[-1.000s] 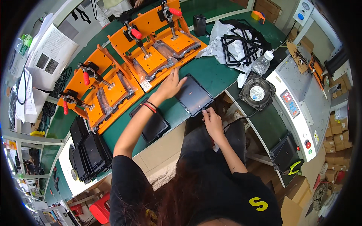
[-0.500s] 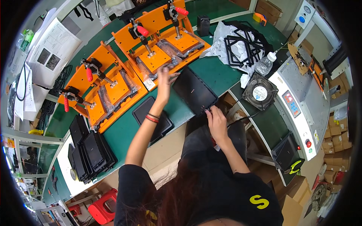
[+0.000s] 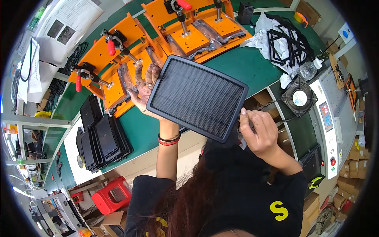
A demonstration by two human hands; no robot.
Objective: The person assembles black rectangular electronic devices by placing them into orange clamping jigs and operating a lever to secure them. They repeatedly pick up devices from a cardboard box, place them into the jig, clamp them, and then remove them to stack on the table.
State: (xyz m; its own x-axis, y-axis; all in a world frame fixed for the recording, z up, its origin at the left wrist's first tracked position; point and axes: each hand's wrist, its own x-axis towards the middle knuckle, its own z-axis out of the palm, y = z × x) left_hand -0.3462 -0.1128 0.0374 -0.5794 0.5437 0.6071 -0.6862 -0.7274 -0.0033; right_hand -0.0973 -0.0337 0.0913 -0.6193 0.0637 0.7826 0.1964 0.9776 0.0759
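Observation:
A black framed panel with a fine mesh face (image 3: 197, 96) is held up in front of me, tilted, over the bench's near edge. My right hand (image 3: 258, 130) pinches its right edge near the lower corner. My left hand (image 3: 145, 89) is at the panel's left edge, palm up with fingers spread; part of it is hidden behind the frame. Beyond the panel stand orange clamping fixtures (image 3: 114, 59) with red-handled toggle clamps. Dark strips in clear film lie on them. The panel covers part of the green bench (image 3: 233, 63).
Stacked black panels (image 3: 104, 138) lie at the left bench end. Black frames (image 3: 284, 47) rest on white wrapping at far right, near a clear bottle (image 3: 308, 70) and a fan (image 3: 298, 96). A white-edged machine (image 3: 325, 118) stands right. A red stool (image 3: 112, 195) is below.
The panel has been raised toward me and turned, so its mesh face now shows instead of its smooth side. Both hands moved with it, and the view has shifted.

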